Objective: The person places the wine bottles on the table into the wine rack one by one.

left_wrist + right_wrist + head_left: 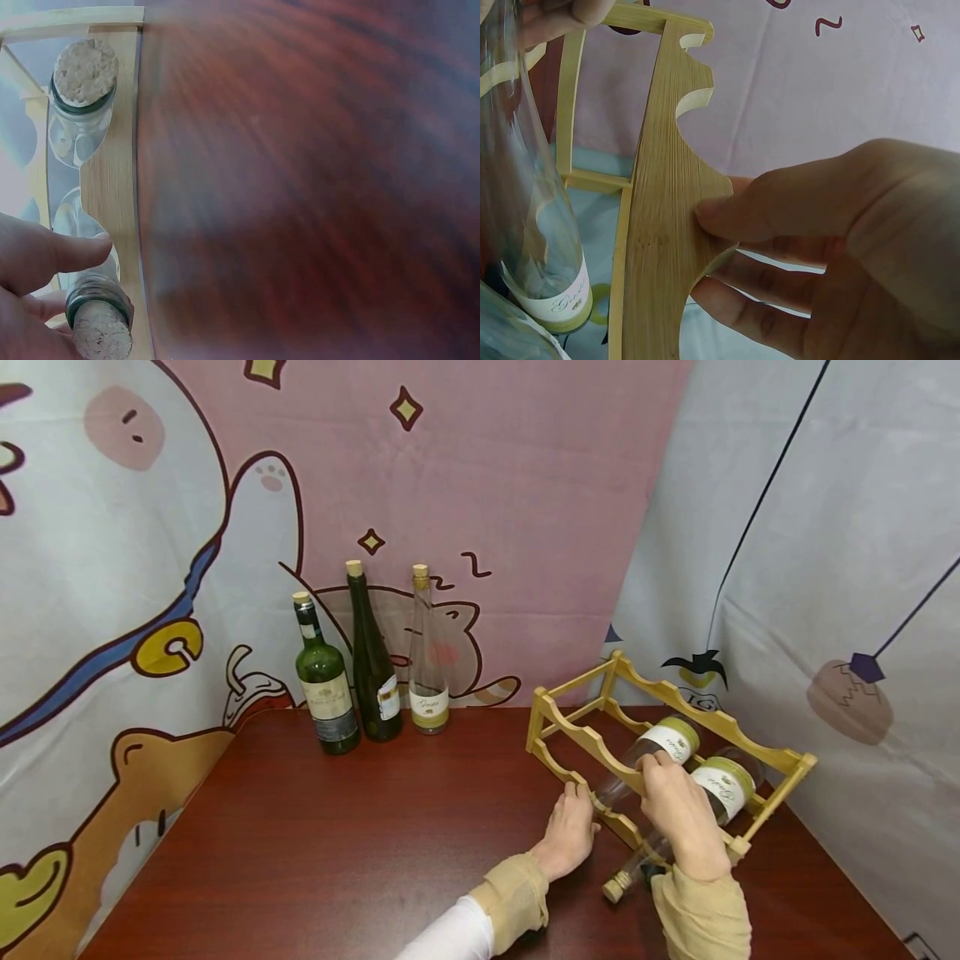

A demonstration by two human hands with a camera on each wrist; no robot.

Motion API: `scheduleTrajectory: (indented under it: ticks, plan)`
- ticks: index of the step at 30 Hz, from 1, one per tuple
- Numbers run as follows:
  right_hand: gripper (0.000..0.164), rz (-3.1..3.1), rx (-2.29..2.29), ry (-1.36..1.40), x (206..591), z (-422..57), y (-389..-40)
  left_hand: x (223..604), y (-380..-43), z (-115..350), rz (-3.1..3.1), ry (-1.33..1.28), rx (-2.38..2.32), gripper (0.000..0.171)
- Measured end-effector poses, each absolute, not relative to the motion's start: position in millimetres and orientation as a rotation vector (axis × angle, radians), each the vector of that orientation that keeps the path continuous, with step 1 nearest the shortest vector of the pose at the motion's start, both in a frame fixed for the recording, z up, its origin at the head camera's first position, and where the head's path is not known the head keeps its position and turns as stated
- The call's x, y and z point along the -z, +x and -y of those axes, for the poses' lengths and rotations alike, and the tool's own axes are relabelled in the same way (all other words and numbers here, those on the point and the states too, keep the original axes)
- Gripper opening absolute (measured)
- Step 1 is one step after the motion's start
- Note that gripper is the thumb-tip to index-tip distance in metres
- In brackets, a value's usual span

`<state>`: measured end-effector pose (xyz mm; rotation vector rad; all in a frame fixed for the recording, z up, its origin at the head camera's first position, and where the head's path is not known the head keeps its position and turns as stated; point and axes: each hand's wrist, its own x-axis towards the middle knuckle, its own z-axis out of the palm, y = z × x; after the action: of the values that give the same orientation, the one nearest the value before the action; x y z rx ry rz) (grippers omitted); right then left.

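A light wooden wine rack [588, 743] stands at the right of the table, with two clear corked bottles lying in it. My left hand [570, 831] is at the rack's lower front rail. In the left wrist view, the thumb and fingers of that hand [34, 262] close round the neck of one clear bottle [94, 289], just behind its cork. The other clear bottle [723, 785] lies alongside, its cork [617, 887] sticking out in front. My right hand [678, 802] grips the upper front rail [660, 225], thumb on the near face and fingers behind.
At the back left of the dark red table [360, 843] stand a green wine bottle [326, 693], a slim dark green bottle [371, 668] and a clear bottle [429, 693], all upright and corked. A printed cloth [525, 527] hangs behind the table.
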<state>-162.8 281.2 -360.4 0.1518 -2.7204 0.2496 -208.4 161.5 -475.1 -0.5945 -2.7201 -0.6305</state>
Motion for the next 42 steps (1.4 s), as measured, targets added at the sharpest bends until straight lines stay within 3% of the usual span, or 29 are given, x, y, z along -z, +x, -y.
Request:
scheduleTrajectory:
  ticks: [25, 42]
  plan:
    - [0.026, 2.708, -0.243, 0.173, 362.3, -282.7, -163.7, 471.1, -222.4, -153.9, 2.858, -0.605, 1.045, 0.023]
    - [0.027, 2.734, -0.261, 0.165, 360.9, -282.1, -163.1, 472.0, -225.1, -148.0, 2.894, -0.619, 1.004, 0.030]
